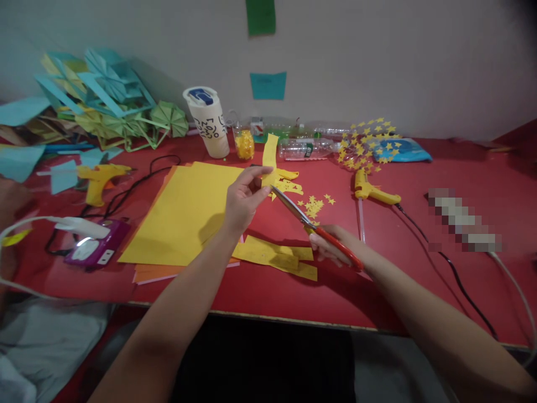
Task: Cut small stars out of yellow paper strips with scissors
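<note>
My left hand pinches a strip of yellow paper that stands up above the red table. My right hand is closed round the red handles of a pair of scissors, whose blades point up-left to the lower end of the strip. Small yellow cut-out stars lie on the table just beyond the blades. A stack of yellow sheets rests under my left forearm, and cut yellow scraps lie between my two arms.
Two yellow glue guns lie right and left, cords trailing. A white cup, plastic bottles, a heap of stars and folded paper shapes line the back. A purple device sits at left.
</note>
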A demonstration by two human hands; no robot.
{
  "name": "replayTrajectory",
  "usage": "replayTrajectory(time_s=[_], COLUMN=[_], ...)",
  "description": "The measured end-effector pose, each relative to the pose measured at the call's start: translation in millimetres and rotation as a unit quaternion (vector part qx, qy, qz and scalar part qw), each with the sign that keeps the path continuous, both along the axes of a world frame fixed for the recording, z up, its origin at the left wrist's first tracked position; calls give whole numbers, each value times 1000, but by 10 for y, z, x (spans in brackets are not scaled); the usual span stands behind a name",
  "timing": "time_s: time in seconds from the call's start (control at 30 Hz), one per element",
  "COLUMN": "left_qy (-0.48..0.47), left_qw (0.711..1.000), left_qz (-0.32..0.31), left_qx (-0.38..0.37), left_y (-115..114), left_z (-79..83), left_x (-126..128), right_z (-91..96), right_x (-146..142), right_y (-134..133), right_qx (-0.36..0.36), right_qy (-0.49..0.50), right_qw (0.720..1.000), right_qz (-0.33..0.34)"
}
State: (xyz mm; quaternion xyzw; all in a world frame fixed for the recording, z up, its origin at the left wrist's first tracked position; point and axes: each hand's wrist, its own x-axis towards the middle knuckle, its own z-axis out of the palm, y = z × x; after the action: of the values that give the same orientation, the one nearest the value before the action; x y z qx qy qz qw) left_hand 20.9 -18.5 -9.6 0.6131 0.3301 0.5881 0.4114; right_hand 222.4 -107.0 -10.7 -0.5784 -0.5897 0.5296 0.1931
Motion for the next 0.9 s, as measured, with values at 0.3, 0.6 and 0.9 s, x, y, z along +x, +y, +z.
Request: replayTrajectory(time_s=[0.3,0.6,0.9], left_qy=[-4,-16,-36], left_qw=[1000,1000,999], left_qz=[-8,-16,-32], left_qx=[9,9,2], left_y=[23,51,60], left_z=[-21,-40,-40], left_x=[-7,-11,-17], right_z=[81,44,-21], right_x=[-50,-54,-4], right_y=[-27,-2,10], right_qx=[-8,-24,-11], right_qy=[-14,-24,-13], right_qw=[1000,999,1000], right_qz=[-18,-30,-14])
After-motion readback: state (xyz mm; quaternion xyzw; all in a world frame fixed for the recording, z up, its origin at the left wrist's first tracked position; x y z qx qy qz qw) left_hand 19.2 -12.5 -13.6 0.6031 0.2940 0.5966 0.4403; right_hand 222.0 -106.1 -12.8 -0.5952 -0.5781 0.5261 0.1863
